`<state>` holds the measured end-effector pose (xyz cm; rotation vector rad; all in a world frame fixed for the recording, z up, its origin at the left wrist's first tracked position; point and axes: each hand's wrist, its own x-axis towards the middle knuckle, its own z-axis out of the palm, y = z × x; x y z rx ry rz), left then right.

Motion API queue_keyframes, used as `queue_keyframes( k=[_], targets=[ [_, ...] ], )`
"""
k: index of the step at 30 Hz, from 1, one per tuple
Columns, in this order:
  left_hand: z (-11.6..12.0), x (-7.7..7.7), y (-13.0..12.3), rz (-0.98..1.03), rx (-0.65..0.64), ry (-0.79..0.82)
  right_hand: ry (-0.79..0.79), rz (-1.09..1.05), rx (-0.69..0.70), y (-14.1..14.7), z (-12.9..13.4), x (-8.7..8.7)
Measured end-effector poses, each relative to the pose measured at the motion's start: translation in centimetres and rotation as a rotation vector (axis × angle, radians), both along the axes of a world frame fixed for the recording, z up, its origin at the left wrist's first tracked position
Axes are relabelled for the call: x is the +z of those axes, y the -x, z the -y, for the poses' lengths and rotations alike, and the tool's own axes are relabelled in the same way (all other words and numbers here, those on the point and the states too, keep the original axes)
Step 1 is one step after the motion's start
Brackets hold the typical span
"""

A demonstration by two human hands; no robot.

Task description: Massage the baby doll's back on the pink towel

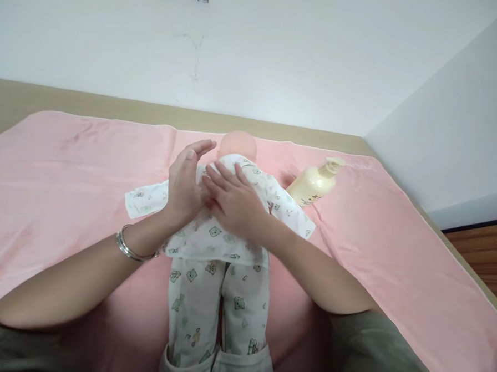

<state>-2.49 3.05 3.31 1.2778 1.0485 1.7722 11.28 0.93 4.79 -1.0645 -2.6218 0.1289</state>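
A doll in white printed pajamas lies along the middle of a pink sheet, its bald head at the far end and its trousers toward me. My left hand is raised on edge over the left side of the doll's upper body, fingers extended, with a silver bangle on the wrist. My right hand rests over the printed top with its fingers spread, its fingertips close to my left palm. Neither hand holds anything. The blurred spot between the hands hides whether they touch.
A cream pump bottle leans at the doll's right sleeve. The pink sheet covers a wooden-edged table against a white wall. Brown wood shows at the far right.
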Motion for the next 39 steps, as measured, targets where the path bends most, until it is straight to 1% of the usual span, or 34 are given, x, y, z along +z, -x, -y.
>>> queue_keyframes(
  k=[1, 2, 4, 5, 7, 8, 9, 10, 11, 13, 15, 16, 17, 18, 20, 22, 23, 24, 26, 28, 30, 32, 34, 36, 37, 39],
  targets=[
    [0.2, -0.1, 0.1, -0.044, -0.007, 0.009, 0.027, 0.018, -0.003, -0.8, -1.4, 0.1],
    [0.3, -0.2, 0.2, -0.084, -0.019, 0.025, 0.054, 0.03, -0.035, -1.6, -2.7, 0.2],
    [0.6, -0.2, 0.3, -0.137, -0.05, 0.063, 0.111, 0.033, -0.153, -2.9, -4.5, 0.5],
    [0.6, -0.2, 0.5, -0.152, -0.061, 0.077, 0.132, 0.028, -0.236, -3.2, -4.7, 0.6],
    [0.3, 0.1, 0.7, -0.183, -0.057, 0.071, 0.15, 0.026, -0.414, -3.2, -3.8, 0.6],
    [0.0, 0.3, 0.9, -0.201, -0.042, 0.053, 0.142, 0.035, -0.485, -2.7, -2.7, 0.5],
    [-0.3, 0.6, 1.2, -0.211, -0.019, 0.033, 0.124, 0.052, -0.528, -2.2, -1.4, 0.3],
    [-0.7, 0.9, 1.4, -0.206, 0.003, 0.016, 0.097, 0.078, -0.521, -1.5, 0.0, 0.2],
    [-1.0, 1.2, 1.7, -0.182, 0.021, 0.006, 0.059, 0.1, -0.449, -0.8, 1.3, 0.1],
    [-1.5, 1.8, 2.1, -0.122, 0.028, 0.02, -0.002, 0.133, -0.229, 0.2, 2.9, 0.0],
    [-1.7, 2.3, 2.3, -0.102, 0.008, 0.066, -0.015, 0.157, -0.013, 0.2, 2.6, 0.1],
    [-1.7, 2.4, 2.4, -0.111, -0.002, 0.093, -0.002, 0.162, 0.057, -0.2, 1.7, 0.2],
    [-1.6, 2.6, 2.3, -0.129, -0.012, 0.122, 0.02, 0.162, 0.098, -0.7, 0.5, 0.3],
    [-1.5, 2.7, 2.2, -0.147, -0.017, 0.153, 0.049, 0.151, 0.101, -1.4, -0.9, 0.5],
    [-1.2, 3.1, 2.0, -0.182, -0.029, 0.212, 0.104, 0.089, -0.038, -2.6, -3.3, 0.6],
    [-1.0, 3.3, 1.7, -0.237, -0.045, 0.257, 0.158, 0.037, -0.224, -3.0, -4.3, 0.5],
    [-1.0, 3.2, 1.6, -0.273, -0.046, 0.269, 0.166, 0.023, -0.314, -2.9, -4.0, 0.4],
    [-1.0, 3.1, 1.4, -0.313, -0.041, 0.274, 0.155, 0.017, -0.389, -2.5, -3.2, 0.1],
    [-0.9, 2.3, 1.0, -0.386, -0.03, 0.27, 0.074, 0.023, -0.472, -1.3, -0.7, -0.4],
    [-0.8, 1.0, 0.6, -0.401, -0.021, 0.247, -0.008, 0.048, -0.374, -0.1, 1.7, -0.8],
    [-0.5, -0.5, 0.1, -0.361, 0.002, 0.207, -0.021, 0.06, -0.236, 0.4, 2.7, -0.9],
    [-0.1, -1.8, -0.3, -0.304, 0.023, 0.169, 0.035, 0.048, -0.148, 0.0, 1.6, -0.7],
    [0.2, -2.5, -0.5, -0.288, 0.03, 0.141, 0.113, 0.021, -0.163, -1.0, -0.7, -0.3],
    [0.4, -2.7, -0.5, -0.298, 0.042, 0.123, 0.177, 0.005, -0.265, -2.0, -2.8, 0.1],
    [0.4, -2.7, -0.4, -0.303, 0.052, 0.118, 0.199, 0.001, -0.331, -2.3, -3.4, 0.3],
    [0.3, -2.7, -0.4, -0.293, 0.062, 0.115, 0.207, 0.007, -0.462, -2.3, -3.3, 0.3]
  ],
)
